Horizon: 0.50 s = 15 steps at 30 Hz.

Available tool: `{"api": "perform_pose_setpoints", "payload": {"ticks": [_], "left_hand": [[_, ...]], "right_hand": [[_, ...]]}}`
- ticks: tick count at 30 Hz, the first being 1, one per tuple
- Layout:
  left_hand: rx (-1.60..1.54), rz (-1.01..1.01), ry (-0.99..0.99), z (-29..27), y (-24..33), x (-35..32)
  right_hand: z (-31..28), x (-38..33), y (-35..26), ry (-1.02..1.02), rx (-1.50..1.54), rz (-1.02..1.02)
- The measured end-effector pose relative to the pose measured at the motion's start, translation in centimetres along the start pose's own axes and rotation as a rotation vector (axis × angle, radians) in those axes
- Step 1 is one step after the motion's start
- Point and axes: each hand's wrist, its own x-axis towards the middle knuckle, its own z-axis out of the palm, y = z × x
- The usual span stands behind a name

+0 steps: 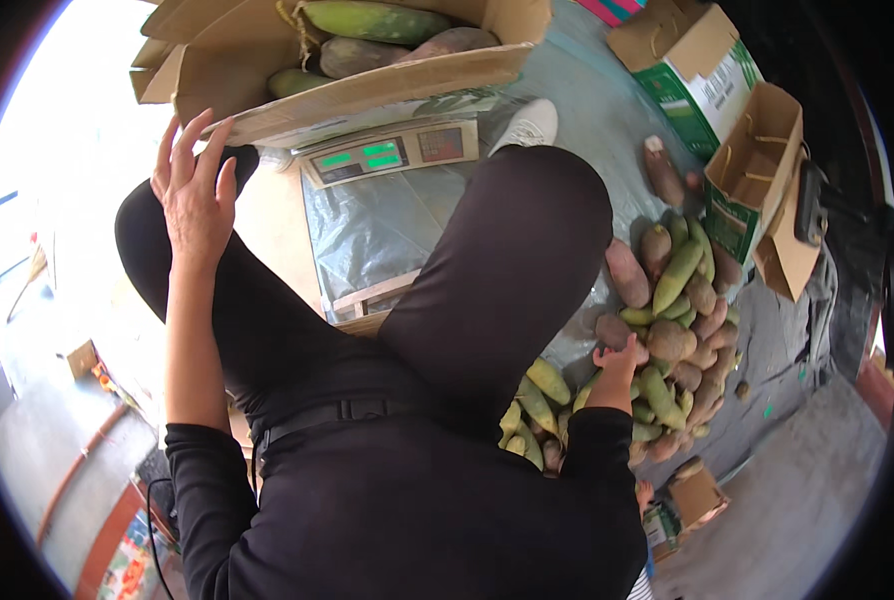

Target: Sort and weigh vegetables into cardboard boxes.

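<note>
My left hand (195, 205) is raised over my left knee, fingers stretched and spread, their tips at the near left corner of an open cardboard box (387, 88). Whether they touch it is unclear. Inside the box lie large, long green and reddish-brown root vegetables, among them a green one (375, 21). Below the box's near side shows a scale (392, 153) with lit green displays. At my right, my right hand (619, 362) reaches down into a pile of similar vegetables, thumb and finger apart beside a rounded brown root (612, 330). Part of that hand is hard to make out.
Green-and-white cartons (685, 95) and an open one (757, 150) stand at the far right beyond the pile. Clear plastic sheeting (377, 225) covers the surface between my legs. A smaller carton (695, 495) sits behind the pile, near another person's hand.
</note>
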Motion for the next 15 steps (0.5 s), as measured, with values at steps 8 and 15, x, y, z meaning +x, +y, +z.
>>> {"api": "perform_pose_setpoints", "payload": {"ticks": [8, 15], "left_hand": [[0.001, 0.016, -0.044, -0.7, 0.4, 0.9], [-0.077, 0.008, -0.058, -3.0, 0.7, 2.3]], "right_hand": [[-0.7, -0.5, 0.3, -0.143, -0.054, -0.045], [-0.1, -5.7, 5.3, -0.141, -0.074, -0.416]]}}
